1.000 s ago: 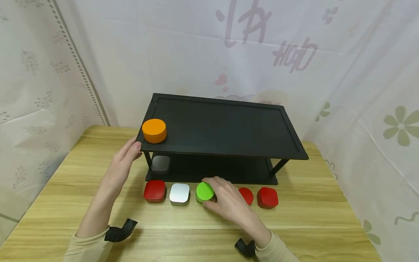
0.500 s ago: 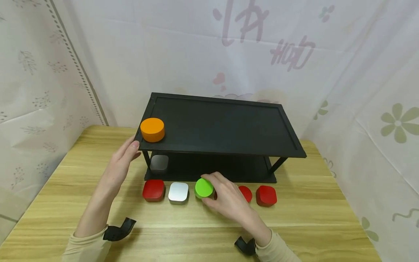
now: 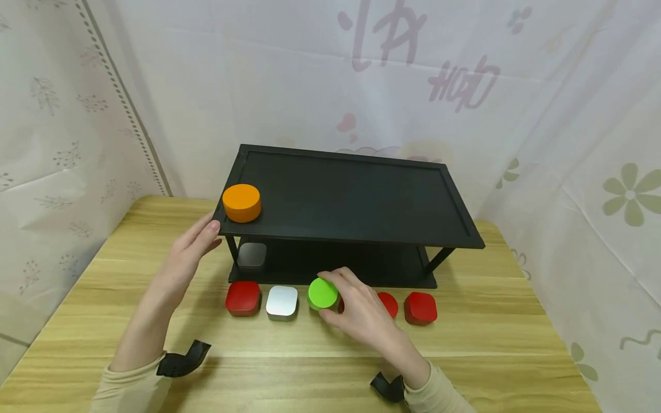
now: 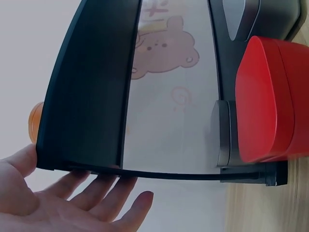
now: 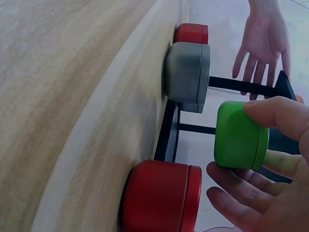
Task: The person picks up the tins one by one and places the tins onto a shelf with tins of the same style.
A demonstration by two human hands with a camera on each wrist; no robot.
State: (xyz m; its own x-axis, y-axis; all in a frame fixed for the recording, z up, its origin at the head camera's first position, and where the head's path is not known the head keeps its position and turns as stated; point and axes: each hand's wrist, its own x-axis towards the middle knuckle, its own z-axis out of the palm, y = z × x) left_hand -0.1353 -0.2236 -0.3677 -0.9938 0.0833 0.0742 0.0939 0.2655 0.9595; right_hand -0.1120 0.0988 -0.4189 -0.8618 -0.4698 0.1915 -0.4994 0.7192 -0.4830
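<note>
My right hand [image 3: 361,312] pinches a round green tin [image 3: 322,293] between thumb and fingers, in front of the black two-tier shelf [image 3: 351,201]. In the right wrist view the green tin [image 5: 239,137] hangs clear of the wooden table. My left hand [image 3: 188,252] touches the shelf's left front corner. Its thumb lies at the top edge, and the other fingers extend along the side, as the left wrist view shows. Near that thumb, a round orange tin [image 3: 241,203] sits on the top tier. A dark grey square tin [image 3: 252,256] stands below it on the lower tier.
Along the shelf's front, on the table [image 3: 289,378], stand a red square tin [image 3: 243,298], a silver square tin [image 3: 282,302], a round red tin [image 3: 388,304] partly behind my right hand, and another red square tin [image 3: 420,308]. Patterned cloth [image 3: 289,74] hangs behind.
My right hand has lifted the green tin slightly and moved it a little toward the shelf. The left hand stays at the shelf's corner.
</note>
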